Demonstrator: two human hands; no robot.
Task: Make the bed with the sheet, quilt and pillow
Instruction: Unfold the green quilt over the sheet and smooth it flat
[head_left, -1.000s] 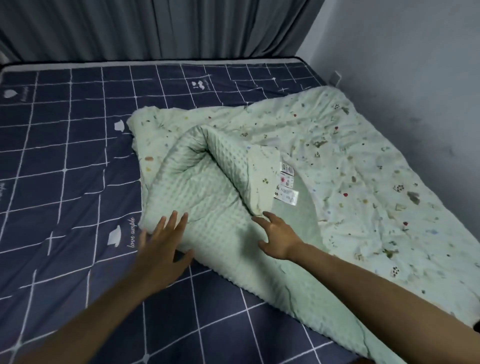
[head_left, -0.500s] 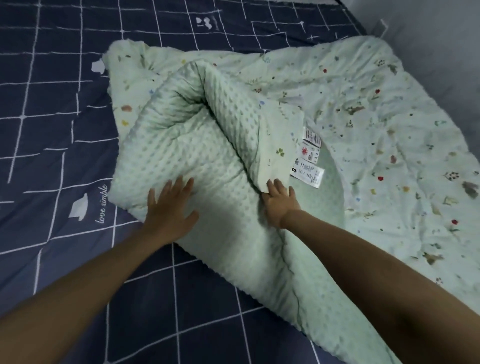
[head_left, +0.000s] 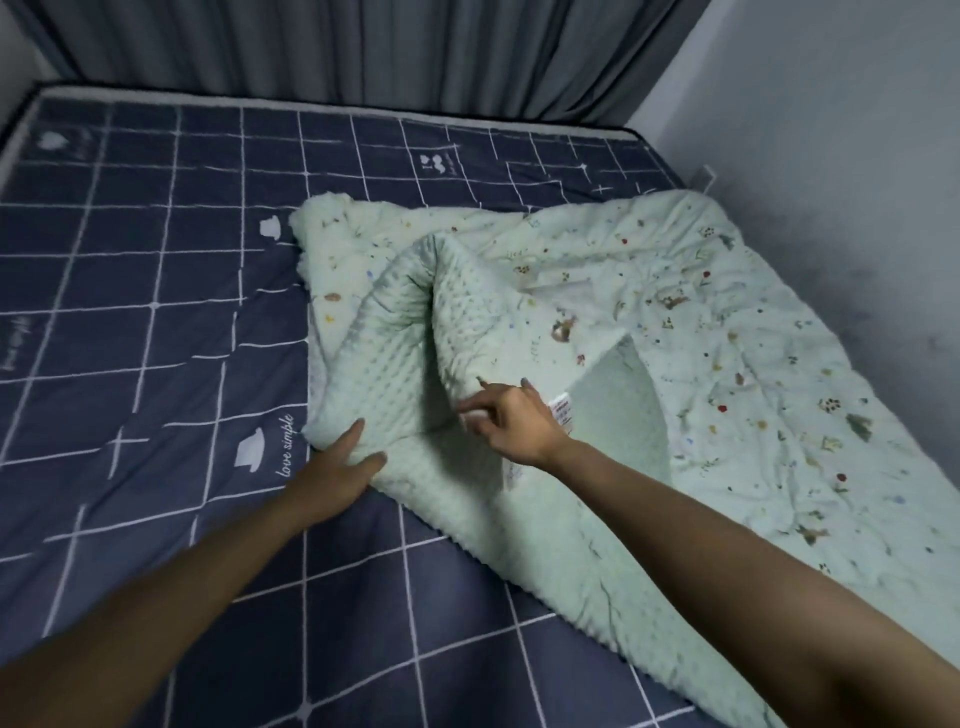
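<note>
Green quilt (head_left: 649, 332) lies bunched near the bed's right edge; left hand (head_left: 332, 467) clamps its corner, right hand (head_left: 511, 415) pinches a fold, and uneven pulling may twist it.

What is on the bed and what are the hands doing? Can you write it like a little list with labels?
bed cover: dark blue sheet with white grid lines, spread flat
quilt: pale green quilt, lying crumpled on the right side of the bed, one corner folded over so its bumpy underside shows
left hand: left hand gripping the quilt's near left edge
right hand: right hand pinching the folded-over flap beside a white care label
pillow: none in view
behind bed: grey curtain
right of bed: grey wall
</note>
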